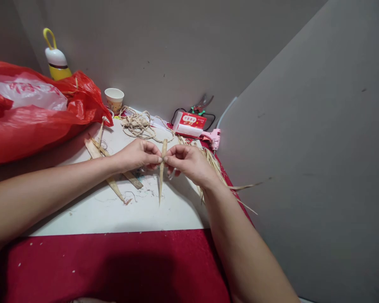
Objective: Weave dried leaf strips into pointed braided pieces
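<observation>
Left hand (140, 153): thumb and fingertips pinching dried strip (161, 179). Right hand (191, 163): same pinch, other side of strip, fingertips nearly meeting the left's. Strip is between the hands, over white board (94, 222); can't tell if it touches. Long axis runs near-far, slightly slanted; broad end points away from person, narrow tip toward person.

Left wrist crosses over loose dried pieces (115, 189), hiding part of them. Right wrist blocks part of fibre bundle (213, 162), whose ends stick out past the board's right side. Beyond the hands: tangled cord (138, 126), red-and-white packet (190, 123), pink glue gun (214, 138) just beside it, pliers (204, 103) behind. Far left: paper cup (114, 99), big red bag (34, 126) partly hiding yellow-white bottle (55, 58). Red cloth (113, 256) on near side; grey walls behind and right.
</observation>
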`<state>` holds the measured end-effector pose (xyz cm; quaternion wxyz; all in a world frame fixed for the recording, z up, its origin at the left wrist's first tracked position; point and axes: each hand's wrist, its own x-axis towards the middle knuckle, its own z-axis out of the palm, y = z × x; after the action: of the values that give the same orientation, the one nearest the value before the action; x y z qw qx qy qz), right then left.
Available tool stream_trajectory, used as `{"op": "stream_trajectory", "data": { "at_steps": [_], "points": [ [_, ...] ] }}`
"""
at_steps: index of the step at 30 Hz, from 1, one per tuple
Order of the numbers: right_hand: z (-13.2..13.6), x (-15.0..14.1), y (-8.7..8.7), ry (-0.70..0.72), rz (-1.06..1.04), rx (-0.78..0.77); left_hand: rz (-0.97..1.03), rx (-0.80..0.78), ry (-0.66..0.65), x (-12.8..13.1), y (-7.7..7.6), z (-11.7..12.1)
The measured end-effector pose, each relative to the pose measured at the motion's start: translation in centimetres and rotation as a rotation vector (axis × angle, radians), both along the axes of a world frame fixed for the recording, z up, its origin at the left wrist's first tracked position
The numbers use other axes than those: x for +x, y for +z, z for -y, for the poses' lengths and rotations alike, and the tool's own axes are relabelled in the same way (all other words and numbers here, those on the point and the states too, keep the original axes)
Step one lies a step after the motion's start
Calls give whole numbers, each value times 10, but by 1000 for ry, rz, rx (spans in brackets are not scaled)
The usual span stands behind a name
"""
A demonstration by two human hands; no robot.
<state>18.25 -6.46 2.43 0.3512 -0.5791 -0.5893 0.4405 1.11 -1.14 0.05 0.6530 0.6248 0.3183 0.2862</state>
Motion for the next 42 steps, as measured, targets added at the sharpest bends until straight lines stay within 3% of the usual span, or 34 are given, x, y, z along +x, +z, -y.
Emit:
{"op": "stream_trajectory", "data": {
  "at_steps": [14,23,29,33,37,42],
  "points": [
    [0,-5,-5,-6,82,59,2,75,48,2,-4,2],
    [1,-14,-9,-147,244,197,62,62,76,4,-6,1],
    [-1,-14,-15,-216,324,264,36,153,108,4,-4,3],
    [-6,-3,-14,-314,363,290,63,78,157,3,0,2],
    [-11,10,-10,-336,129,173,129,-58,152,3,1,0],
    [-15,22,-9,-502,-213,108,268,-230,118,1,2,-4]
  ]
}}
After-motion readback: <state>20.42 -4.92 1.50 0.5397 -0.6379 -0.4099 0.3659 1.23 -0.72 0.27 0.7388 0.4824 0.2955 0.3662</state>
